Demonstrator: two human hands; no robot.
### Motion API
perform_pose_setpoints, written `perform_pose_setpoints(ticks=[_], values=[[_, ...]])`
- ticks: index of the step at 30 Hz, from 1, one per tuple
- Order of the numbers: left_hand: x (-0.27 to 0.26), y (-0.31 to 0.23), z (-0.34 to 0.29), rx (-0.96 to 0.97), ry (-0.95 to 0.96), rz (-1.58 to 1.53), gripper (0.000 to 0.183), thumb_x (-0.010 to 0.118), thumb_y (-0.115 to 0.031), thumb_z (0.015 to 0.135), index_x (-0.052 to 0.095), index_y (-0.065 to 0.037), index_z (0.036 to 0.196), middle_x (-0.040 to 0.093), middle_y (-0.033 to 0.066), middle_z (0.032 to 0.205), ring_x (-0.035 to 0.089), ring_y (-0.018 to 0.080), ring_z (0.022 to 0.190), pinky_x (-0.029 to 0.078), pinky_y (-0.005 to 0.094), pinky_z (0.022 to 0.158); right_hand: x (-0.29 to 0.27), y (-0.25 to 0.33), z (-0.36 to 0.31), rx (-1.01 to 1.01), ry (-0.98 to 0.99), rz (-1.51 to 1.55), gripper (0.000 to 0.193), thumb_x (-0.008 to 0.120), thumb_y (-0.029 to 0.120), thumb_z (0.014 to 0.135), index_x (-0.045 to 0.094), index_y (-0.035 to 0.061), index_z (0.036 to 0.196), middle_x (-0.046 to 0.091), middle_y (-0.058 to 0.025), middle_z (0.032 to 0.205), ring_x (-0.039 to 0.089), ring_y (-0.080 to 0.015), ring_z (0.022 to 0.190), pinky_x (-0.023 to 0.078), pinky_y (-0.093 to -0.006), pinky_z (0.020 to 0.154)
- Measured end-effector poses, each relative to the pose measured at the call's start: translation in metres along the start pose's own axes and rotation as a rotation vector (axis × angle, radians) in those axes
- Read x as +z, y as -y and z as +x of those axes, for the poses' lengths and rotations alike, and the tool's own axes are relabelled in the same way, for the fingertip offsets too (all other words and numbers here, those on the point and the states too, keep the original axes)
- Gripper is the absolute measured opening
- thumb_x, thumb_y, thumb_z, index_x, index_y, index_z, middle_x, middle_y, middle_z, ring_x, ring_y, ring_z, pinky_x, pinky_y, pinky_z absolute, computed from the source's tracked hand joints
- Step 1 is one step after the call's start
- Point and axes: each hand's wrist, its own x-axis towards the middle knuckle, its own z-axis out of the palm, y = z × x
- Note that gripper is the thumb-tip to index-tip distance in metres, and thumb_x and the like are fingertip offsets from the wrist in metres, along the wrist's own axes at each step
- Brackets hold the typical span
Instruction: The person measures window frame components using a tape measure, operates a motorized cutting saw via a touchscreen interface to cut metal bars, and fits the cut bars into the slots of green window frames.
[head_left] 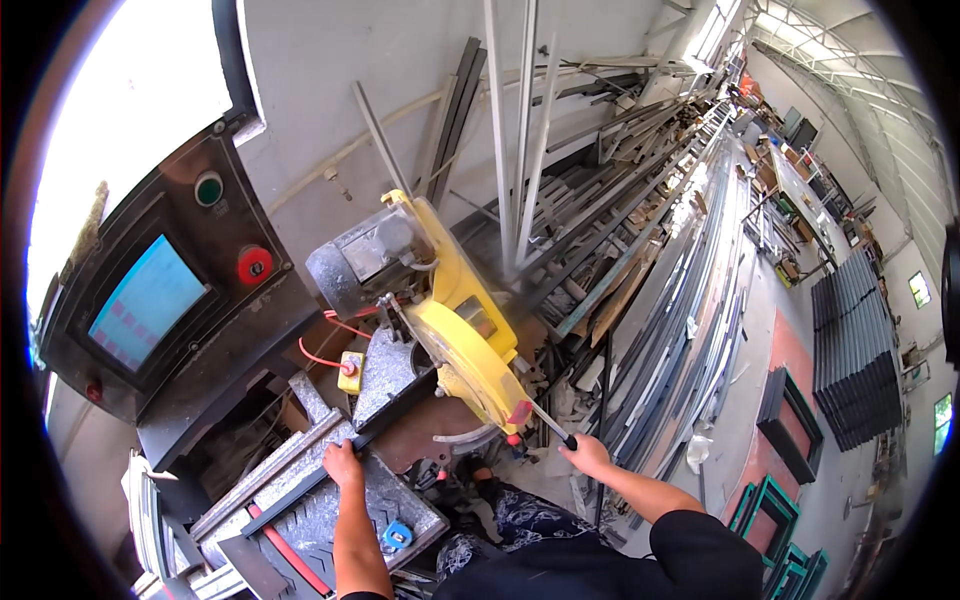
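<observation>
1. A person stands at a yellow chop saw [465, 335] on a metal saw bench [300, 490], seen from above through a curved wide lens.
2. The left hand [343, 463] presses down on a long dark metal bar [330, 470], fingers closed over it near the middle of the bench.
3. The bar's long axis runs from the bench's lower left corner up and right toward the saw blade, so the blade lies ahead and to the right of this hand.
4. The right hand [585, 452] is wrapped around the end of the saw's thin handle rod [545, 422], off the bench's right edge and just beside the blade guard.
5. The right hand is nearer the saw head; the left is nearer the bar.
6. A small blue object, possibly a tape measure [397, 534], lies at the bench's near right corner.
7. A control panel [170, 290] with a lit screen and red button stands to the left.
8. Long metal lengths [640, 250] are stacked behind; no container shows any contents.
</observation>
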Motion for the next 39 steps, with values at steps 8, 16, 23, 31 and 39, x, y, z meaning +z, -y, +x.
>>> perform_pose_setpoints(ticks=[8,16,23,31,39], values=[[-0.006,0.0,-0.002,0.001,0.005,-0.031,0.019,0.073,-0.022,0.072,0.064,-0.012,0.086,0.057,0.0135,0.085,0.059,0.0338,0.086,0.047,0.0452,0.073,-0.105,0.077,-0.039,0.011,-0.033,-0.157,0.034,0.071,0.037,0.078,0.063,0.0043,0.082,0.065,-0.0181,0.072,0.064,-0.0381,0.072,0.05,-0.0468,0.065],[-0.002,0.007,-0.003,-0.015,-0.02,-0.002,0.009,0.063,-0.02,0.078,0.063,-0.014,0.085,0.056,0.0115,0.086,0.058,0.0307,0.088,0.046,0.044,0.073,-0.106,0.089,-0.042,-0.047,-0.132,-0.164,0.034,0.074,0.03,0.076,0.057,0.0017,0.072,0.059,-0.018,0.067,0.058,-0.0384,0.066,0.046,-0.0442,0.061],[-0.008,-0.005,0.003,-0.007,0.03,0.002,0.018,0.069,-0.025,0.074,0.064,-0.015,0.088,0.058,0.0105,0.089,0.06,0.0295,0.089,0.047,0.0428,0.074,-0.007,0.008,-0.007,-0.003,-0.132,-0.019,0.032,0.072,0.031,0.078,0.062,0.0013,0.074,0.062,-0.0193,0.069,0.061,-0.0416,0.069,0.047,-0.0467,0.064],[-0.009,0.003,-0.004,-0.05,0.098,0.012,0.011,0.055,-0.017,0.081,0.065,-0.013,0.084,0.061,0.0153,0.086,0.061,0.0324,0.087,0.049,0.0443,0.072,0.027,-0.003,0.005,-0.056,-0.185,-0.122,0.034,0.073,0.033,0.076,0.064,0.0003,0.079,0.066,-0.0212,0.077,0.064,-0.0424,0.076,0.049,-0.0494,0.068],[0.0,0.007,-0.012,-0.055,0.005,-0.018,0.012,0.055,-0.019,0.083,0.065,-0.015,0.087,0.06,0.0106,0.09,0.061,0.0285,0.09,0.049,0.0411,0.075,-0.006,0.006,-0.014,-0.026,-0.039,-0.111,0.049,0.073,0.048,0.078,0.067,0.006,0.102,0.069,-0.0182,0.095,0.063,-0.0409,0.089,0.049,-0.0466,0.078]])
